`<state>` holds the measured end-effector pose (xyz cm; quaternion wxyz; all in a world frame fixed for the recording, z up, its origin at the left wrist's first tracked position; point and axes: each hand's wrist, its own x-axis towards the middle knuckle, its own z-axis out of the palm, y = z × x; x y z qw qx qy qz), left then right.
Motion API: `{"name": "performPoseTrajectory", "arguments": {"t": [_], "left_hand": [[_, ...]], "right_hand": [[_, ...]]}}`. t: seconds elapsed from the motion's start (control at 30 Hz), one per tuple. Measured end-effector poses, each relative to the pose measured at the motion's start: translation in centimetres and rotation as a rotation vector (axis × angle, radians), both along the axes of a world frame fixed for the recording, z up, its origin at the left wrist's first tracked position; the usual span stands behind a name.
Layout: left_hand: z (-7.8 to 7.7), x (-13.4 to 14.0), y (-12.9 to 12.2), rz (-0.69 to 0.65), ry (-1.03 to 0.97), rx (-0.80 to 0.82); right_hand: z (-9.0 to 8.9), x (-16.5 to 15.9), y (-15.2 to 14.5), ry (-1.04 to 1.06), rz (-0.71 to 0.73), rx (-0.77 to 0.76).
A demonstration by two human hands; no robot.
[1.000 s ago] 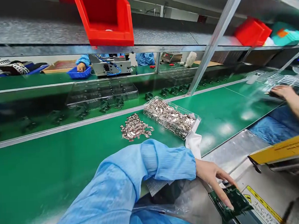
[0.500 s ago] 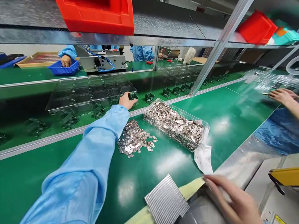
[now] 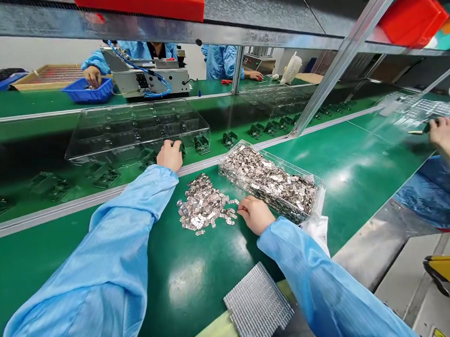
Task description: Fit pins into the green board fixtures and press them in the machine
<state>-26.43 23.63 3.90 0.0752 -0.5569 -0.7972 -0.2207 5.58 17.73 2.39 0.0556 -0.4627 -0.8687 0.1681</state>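
Note:
On the far strip, my left hand (image 3: 170, 155) has its fingers curled over a dark green plastic part (image 3: 183, 149), mostly hidden behind them. My right hand (image 3: 255, 214) pinches at the right edge of a loose pile of small metal pieces (image 3: 203, 202); its fingertips are closed on one small piece, barely visible. Behind that hand stands a clear plastic box (image 3: 319, 204) heaped with the same pieces. Close to me, a silver ribbed block of narrow strips (image 3: 259, 305) rests over yellow material (image 3: 213, 332).
A row of dark green parts (image 3: 256, 130) runs along the far strip, beside a clear divided tray (image 3: 132, 130). Overhead is a shelf with a red bin (image 3: 141, 4). A slanted metal post (image 3: 349, 56) stands right. A co-worker's hand (image 3: 445, 129) is at far right.
My left hand has moved left along the row of green parts. My right hand has come from the near right edge up to the metal pile. The view has shifted slightly.

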Motion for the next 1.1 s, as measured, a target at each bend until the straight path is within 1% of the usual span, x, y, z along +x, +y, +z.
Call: {"name": "performPoseTrajectory", "arguments": {"t": [0.07, 0.13, 0.2, 0.27, 0.33, 0.37, 0.4, 0.47, 0.53, 0.63, 0.7, 0.77, 0.83, 0.87, 0.93, 0.97, 1.03, 1.1], "left_hand": [[0.7, 0.4, -1.7, -0.011, 0.01, 0.039], [1.0, 0.7, -5.3, -0.049, 0.04, 0.105], [0.6, 1.1, -10.4, -0.094, 0.091, 0.149], [-0.4, 1.7, -16.1, -0.102, 0.128, 0.129], [-1.4, 2.4, -21.3, -0.088, 0.11, 0.08], [-1.8, 2.6, -23.3, -0.076, 0.083, 0.054], [-2.0, 2.8, -25.0, -0.065, 0.047, 0.028], [-2.2, 2.6, -27.1, -0.064, -0.039, -0.024], [-2.2, 1.6, -27.8, -0.137, -0.146, -0.083], [-2.1, -0.1, -27.2, -0.316, -0.339, -0.198], [-2.0, -0.5, -26.4, -0.358, -0.433, -0.25], [-1.8, 0.2, -25.8, -0.378, -0.487, -0.229], [-1.4, 2.1, -25.4, -0.424, -0.595, -0.146], [-1.3, 3.5, -25.3, -0.453, -0.698, -0.1], [-0.9, 6.8, -25.3, -0.506, -0.991, -0.037], [-0.7, 8.6, -25.4, -0.53, -1.149, -0.03], [-0.3, 12.1, -25.5, -0.587, -1.401, -0.049], [0.1, 15.1, -25.7, -0.637, -1.535, -0.08]], "right_hand": [[0.2, 0.9, -0.3, -0.017, -0.006, 0.001], [0.5, 1.9, -0.6, -0.024, -0.008, 0.011], [1.0, 2.8, -1.0, -0.016, -0.005, 0.026], [1.6, 3.5, -1.6, 0.006, 0.014, 0.04], [2.2, 4.0, -2.4, 0.095, 0.035, 0.047], [2.5, 4.2, -3.0, 0.167, 0.04, 0.038], [2.8, 4.3, -3.6, 0.257, 0.035, 0.017], [3.5, 4.6, -5.1, 0.46, -0.003, -0.069], [4.2, 4.8, -7.0, 0.634, -0.069, -0.206], [5.1, 5.0, -10.1, 0.778, -0.135, -0.422], [5.5, 4.8, -12.0, 0.803, -0.147, -0.465], [5.8, 4.5, -13.6, 0.834, -0.167, -0.437], [5.8, 4.1, -14.8, 0.884, -0.211, -0.433], [5.8, 3.9, -15.3, 0.914, -0.238, -0.457], [5.6, 3.5, -16.1, 0.972, -0.29, -0.509], [5.4, 3.3, -16.4, 1.003, -0.313, -0.51], [4.9, 3.0, -17.1, 1.073, -0.345, -0.443], [4.2, 2.9, -17.7, 1.117, -0.364, -0.332]]}}
